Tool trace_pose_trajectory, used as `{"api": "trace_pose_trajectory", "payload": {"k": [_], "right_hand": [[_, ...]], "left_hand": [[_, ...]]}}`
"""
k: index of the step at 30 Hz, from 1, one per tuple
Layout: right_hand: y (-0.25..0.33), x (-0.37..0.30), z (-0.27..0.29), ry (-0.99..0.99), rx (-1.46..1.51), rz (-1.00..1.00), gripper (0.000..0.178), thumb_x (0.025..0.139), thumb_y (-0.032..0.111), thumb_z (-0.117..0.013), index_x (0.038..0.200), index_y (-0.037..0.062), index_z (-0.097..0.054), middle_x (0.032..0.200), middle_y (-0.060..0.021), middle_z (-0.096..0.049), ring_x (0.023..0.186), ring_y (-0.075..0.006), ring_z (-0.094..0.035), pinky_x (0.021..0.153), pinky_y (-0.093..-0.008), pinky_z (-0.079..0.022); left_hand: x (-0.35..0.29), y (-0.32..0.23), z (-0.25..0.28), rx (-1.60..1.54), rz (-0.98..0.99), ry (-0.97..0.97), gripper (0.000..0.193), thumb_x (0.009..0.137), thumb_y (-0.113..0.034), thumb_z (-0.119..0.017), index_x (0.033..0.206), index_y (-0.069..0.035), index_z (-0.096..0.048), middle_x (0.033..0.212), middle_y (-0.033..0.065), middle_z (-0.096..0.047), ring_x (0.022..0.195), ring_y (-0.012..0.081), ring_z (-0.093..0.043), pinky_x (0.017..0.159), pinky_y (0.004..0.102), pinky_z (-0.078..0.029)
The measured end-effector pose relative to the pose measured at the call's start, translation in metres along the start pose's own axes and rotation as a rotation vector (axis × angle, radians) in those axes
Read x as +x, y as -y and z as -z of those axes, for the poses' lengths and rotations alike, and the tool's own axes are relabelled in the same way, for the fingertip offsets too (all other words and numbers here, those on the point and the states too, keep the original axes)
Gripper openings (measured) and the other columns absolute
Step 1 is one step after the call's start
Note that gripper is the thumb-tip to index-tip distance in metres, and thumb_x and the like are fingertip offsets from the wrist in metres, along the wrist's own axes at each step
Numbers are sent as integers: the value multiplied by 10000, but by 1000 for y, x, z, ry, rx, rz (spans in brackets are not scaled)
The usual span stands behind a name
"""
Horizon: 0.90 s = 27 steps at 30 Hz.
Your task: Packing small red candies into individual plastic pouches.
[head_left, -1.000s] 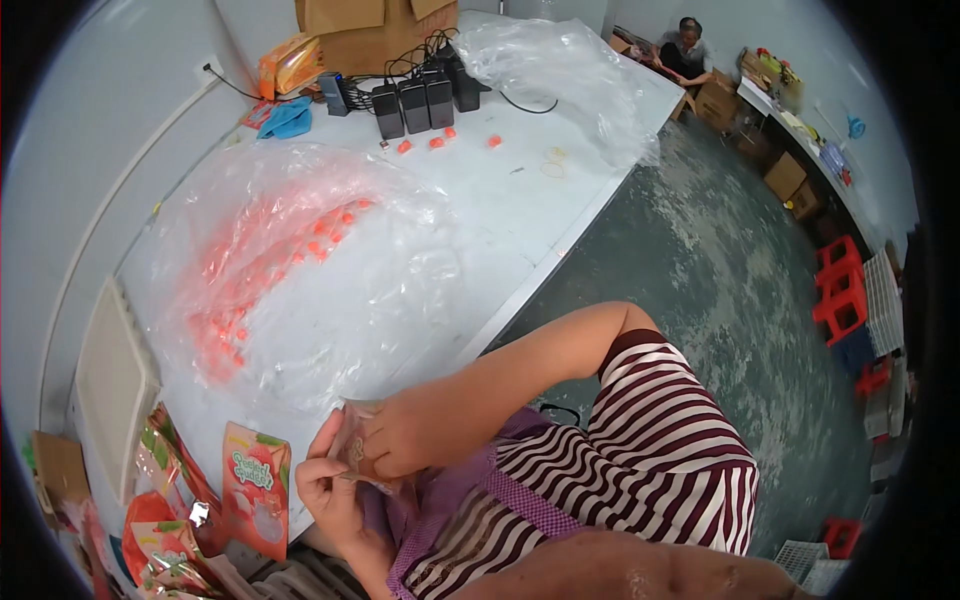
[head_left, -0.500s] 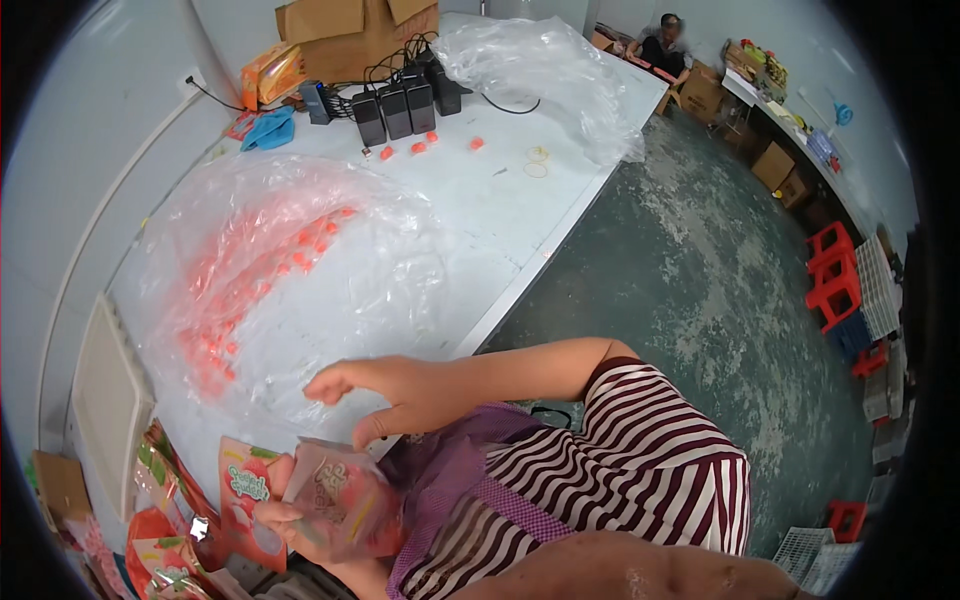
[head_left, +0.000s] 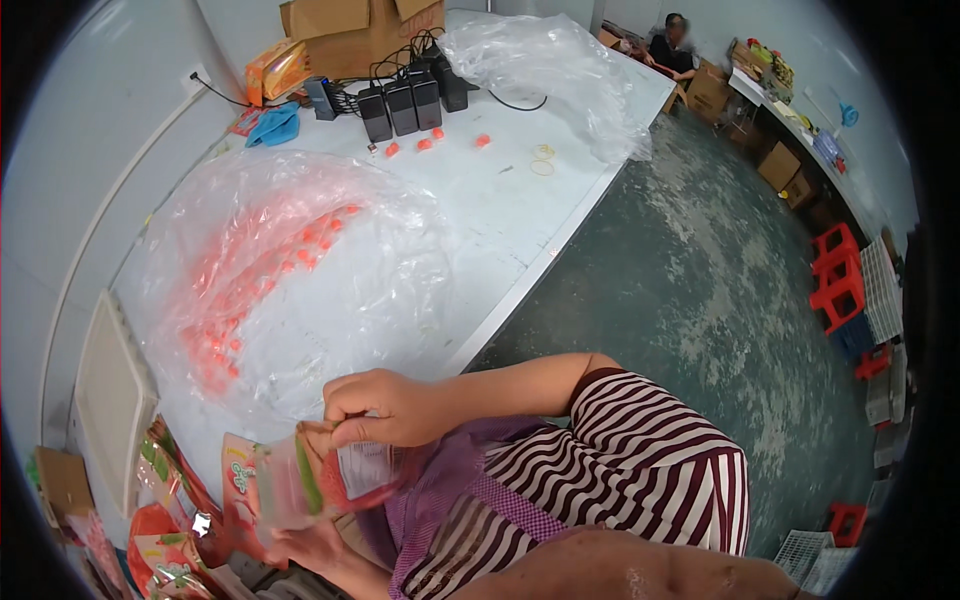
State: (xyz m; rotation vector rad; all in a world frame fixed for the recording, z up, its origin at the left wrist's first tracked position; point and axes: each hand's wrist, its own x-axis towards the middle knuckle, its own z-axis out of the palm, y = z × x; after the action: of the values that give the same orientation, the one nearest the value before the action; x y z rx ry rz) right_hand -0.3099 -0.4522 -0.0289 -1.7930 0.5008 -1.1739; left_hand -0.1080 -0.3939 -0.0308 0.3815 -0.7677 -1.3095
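My right hand (head_left: 378, 408) has thumb and fingers closed on the upper edge of a pink candy pouch (head_left: 345, 475), which shows a white panel and a green strip. Its left part is see-through and smeared by motion. My left hand (head_left: 310, 548) grips the pouches from below, its fingertips partly hidden. Behind, close to the left hand, is another pink printed pouch (head_left: 238, 470). More shiny red and green pouches (head_left: 170, 560) stand at the lower left. On the table beyond lies a big clear plastic bag (head_left: 390, 250) with small red wrapped pieces (head_left: 318, 240).
Several loose red pieces (head_left: 424, 145) lie near black power-adapter-like boxes (head_left: 400, 105) with cables. A white tray (head_left: 105, 400) rests at the left. Farther back are a blue cloth (head_left: 273, 126), a carton (head_left: 350, 40) and clear plastic sheeting (head_left: 545, 75). Red stools (head_left: 835, 275) and a seated person (head_left: 672, 50) are across the room.
My right hand, open and apart from the pouch before, has closed on its upper edge. The pouch has turned, now showing a white panel and green strip.
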Motion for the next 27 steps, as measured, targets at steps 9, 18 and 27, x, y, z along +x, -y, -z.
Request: {"api": "trace_pose_trajectory", "payload": {"k": [9, 18, 27], "right_hand": [[-9, 8, -19, -121, -94, 244, 106, 836, 111, -592, 802, 19, -551, 745, -100, -484, 682, -259, -482, 629, -345, -402], [-22, 12, -17, -175, -43, -174, 83, 861, 6, -531, 847, 12, -612, 730, -36, -508, 608, -79, -495, 534, -215, -417], [-39, 32, -43, -108, 102, 33, 47, 845, 0, -583, 805, -13, -562, 737, -37, -494, 607, -101, -446, 559, -236, -378]], "left_hand": [[-31, 3, 51, 723, -35, -397, 184, 821, -65, -613, 960, 27, -534, 966, 58, -564, 838, 109, -525, 685, 209, -402], [-34, -10, 43, 998, -124, -470, 28, 742, -8, -643, 748, 14, -627, 749, 24, -601, 681, 87, -521, 605, 227, -408], [-42, -22, 38, 651, -125, -255, 220, 756, -118, -728, 891, 29, -635, 842, 37, -584, 770, 110, -562, 679, 231, -439]]}}
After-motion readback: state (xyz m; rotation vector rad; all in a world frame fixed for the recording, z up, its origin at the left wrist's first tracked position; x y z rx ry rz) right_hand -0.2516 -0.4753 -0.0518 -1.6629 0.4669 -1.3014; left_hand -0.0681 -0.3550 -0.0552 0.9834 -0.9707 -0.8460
